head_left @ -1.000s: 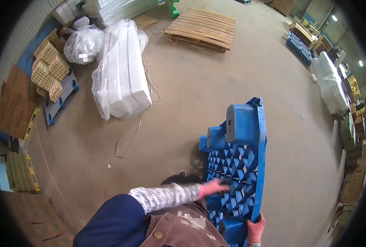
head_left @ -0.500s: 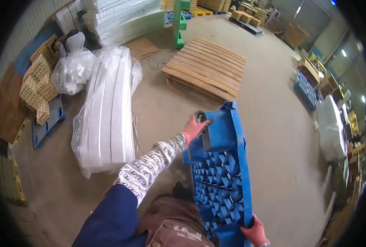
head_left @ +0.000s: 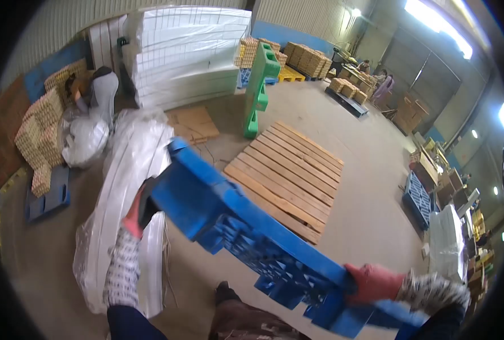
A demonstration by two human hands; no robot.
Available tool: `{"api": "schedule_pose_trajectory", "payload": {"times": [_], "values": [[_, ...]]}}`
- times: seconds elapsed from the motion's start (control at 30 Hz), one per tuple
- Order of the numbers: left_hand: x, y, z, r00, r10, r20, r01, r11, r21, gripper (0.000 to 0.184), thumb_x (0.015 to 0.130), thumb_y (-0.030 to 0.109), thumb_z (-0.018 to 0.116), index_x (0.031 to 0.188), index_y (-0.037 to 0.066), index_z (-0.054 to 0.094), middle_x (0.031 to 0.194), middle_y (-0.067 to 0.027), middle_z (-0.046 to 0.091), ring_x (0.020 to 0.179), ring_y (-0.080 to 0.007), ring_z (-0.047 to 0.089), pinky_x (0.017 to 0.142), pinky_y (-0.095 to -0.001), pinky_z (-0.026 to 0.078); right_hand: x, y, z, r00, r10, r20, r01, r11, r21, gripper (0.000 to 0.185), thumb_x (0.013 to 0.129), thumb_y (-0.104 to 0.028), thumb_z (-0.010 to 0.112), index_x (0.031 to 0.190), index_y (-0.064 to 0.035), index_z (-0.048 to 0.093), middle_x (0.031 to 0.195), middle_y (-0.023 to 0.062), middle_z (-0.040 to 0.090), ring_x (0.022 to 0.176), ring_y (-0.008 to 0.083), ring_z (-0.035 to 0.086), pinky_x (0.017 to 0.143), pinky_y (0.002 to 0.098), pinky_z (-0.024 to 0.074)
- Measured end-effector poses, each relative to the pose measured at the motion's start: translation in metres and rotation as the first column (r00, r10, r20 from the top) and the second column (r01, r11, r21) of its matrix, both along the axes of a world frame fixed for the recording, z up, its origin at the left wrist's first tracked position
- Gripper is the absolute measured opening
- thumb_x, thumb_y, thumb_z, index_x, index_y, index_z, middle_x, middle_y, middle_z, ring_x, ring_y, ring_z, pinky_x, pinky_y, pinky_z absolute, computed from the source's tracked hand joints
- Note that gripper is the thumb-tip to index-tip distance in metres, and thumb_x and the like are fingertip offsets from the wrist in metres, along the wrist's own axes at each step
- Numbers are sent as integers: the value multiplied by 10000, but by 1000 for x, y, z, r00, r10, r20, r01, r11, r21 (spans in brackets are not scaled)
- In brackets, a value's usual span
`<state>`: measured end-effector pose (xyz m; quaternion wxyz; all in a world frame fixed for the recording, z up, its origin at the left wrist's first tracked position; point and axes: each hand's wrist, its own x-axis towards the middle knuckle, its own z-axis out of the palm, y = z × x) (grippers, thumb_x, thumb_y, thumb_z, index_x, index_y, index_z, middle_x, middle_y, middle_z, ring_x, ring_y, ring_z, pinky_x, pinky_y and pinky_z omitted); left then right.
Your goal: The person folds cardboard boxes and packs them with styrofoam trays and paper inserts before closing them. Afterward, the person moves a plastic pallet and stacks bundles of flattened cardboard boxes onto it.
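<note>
A blue plastic pallet (head_left: 274, 237) hangs tilted in front of me, its far left corner raised and its latticed underside with block feet facing me. My left hand (head_left: 133, 218), in a pink-red glove, is closed around a foot at the raised left end. With the fingers wrapped over the upper edge near the lower right end, my right hand (head_left: 373, 282) grips the same pallet. Just beyond it a slatted wooden pallet (head_left: 294, 175) lies flat on the floor.
Plastic-wrapped white slabs (head_left: 124, 170) lie on my left. A green pallet (head_left: 258, 90) stands on edge past the wooden one. Wrapped white stacks (head_left: 189, 54) rise behind. A person (head_left: 101, 93) bends beside stacked egg trays (head_left: 39, 133). Another blue pallet (head_left: 417, 199) is at right.
The blue pallet has been lifted and swung from upright at my right side to a slant across my front. My left hand moved left with its end; my right hand rose. The view tilted up.
</note>
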<state>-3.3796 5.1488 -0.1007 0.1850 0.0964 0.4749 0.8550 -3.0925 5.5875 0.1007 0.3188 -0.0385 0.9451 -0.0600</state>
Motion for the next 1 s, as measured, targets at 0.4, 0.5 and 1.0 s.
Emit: {"api": "schedule_pose_trajectory", "payload": {"times": [0.4,0.5,1.0], "values": [[111,85,33,799,501,-334,-599,716,-358,546,894,398,433,1296,34,378,1242,-102,470,1093,-203,490,924,-340,407,-374,153,31,648,711,-273,-639,702,312,639,703,-188,555,1301,-94,349,861,154,600,769,308,591,657,382,470],[123,179,10,825,534,-182,-560,735,-383,633,854,456,447,1317,37,344,1283,-115,421,1136,-225,446,954,-357,370,-435,219,8,468,791,-394,-707,603,369,602,701,-181,544,1271,-86,379,882,117,603,755,285,595,647,368,469],[13,594,-68,631,-179,755,-285,852,439,869,758,652,430,1324,3,314,1347,-168,372,1208,-315,396,1000,-447,334,-476,585,-254,350,-398,-848,371,890,-264,419,888,-266,490,1249,-65,416,1193,106,499,1051,212,505,970,385,357]]}}
